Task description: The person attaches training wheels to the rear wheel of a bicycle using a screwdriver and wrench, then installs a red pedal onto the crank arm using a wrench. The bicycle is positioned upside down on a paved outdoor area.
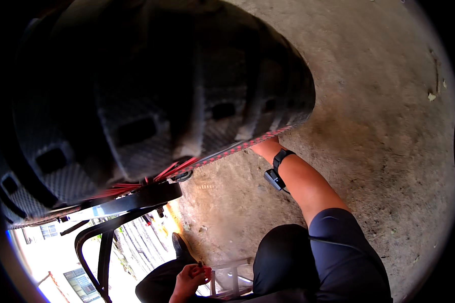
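Note:
A large black knobby tyre (151, 91) fills the upper left and centre, very close to the camera, with red spokes (167, 170) and a red-dotted rim (237, 147) along its lower side. My right hand (263, 144) is up at that rim, its fingers mostly hidden behind the wheel; the wrist carries a black strap and a small dark box (273, 179). My left hand (187, 278) is low in the middle, near my legs, closed round a small red object (205, 275) that I cannot identify.
A dirty concrete floor (374, 126) spreads under and right of the wheel. A black tubular frame (105, 252) hangs below the wheel at lower left, before a bright area with a window. A metal frame (234, 272) like a low stool lies between my legs (283, 257).

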A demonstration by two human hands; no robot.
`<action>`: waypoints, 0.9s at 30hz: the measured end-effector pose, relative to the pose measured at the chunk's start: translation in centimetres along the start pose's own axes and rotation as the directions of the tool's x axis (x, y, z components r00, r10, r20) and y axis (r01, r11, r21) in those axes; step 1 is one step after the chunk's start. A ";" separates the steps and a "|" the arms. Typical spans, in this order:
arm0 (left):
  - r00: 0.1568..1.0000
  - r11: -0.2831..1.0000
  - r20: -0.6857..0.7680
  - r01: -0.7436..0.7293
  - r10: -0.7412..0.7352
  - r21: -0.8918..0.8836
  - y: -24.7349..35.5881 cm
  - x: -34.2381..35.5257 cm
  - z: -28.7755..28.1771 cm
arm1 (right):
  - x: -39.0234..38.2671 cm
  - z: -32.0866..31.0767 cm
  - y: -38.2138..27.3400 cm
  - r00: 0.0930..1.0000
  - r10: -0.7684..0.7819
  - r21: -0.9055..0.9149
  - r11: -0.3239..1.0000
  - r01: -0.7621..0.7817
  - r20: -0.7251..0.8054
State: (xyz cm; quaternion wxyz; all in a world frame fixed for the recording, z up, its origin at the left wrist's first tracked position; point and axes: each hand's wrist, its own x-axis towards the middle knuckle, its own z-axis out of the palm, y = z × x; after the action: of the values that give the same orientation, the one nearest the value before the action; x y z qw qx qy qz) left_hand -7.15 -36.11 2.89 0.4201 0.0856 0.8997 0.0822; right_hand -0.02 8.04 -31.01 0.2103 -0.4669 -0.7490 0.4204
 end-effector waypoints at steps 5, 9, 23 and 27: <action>0.999 0.975 0.052 0.026 -0.015 -0.220 -0.1 -0.9 0.0 | -2.0 0.9 -2.0 0.989 0.094 -0.069 0.994 -0.086 0.112; 0.992 0.870 0.082 -0.043 0.095 -0.491 -0.5 -0.2 -1.1 | -2.7 -0.6 -0.4 0.957 -0.013 -0.485 0.860 0.159 0.291; 0.592 0.815 0.560 -0.427 0.580 -0.392 -2.2 6.6 -3.5 | -12.3 -15.2 -12.2 0.511 0.363 -0.521 0.828 0.206 0.779; 0.656 0.845 0.541 -0.471 0.527 -0.253 -0.7 7.8 -4.7 | -13.9 -14.0 -16.1 0.420 0.438 -0.556 0.803 0.214 0.795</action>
State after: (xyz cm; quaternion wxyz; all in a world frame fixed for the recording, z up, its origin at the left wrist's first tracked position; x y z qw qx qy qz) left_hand -15.78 -35.44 -0.13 0.6429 0.3313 0.6598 0.2039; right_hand 8.10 -1.44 -8.82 -0.4072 -0.2601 -0.7955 0.3656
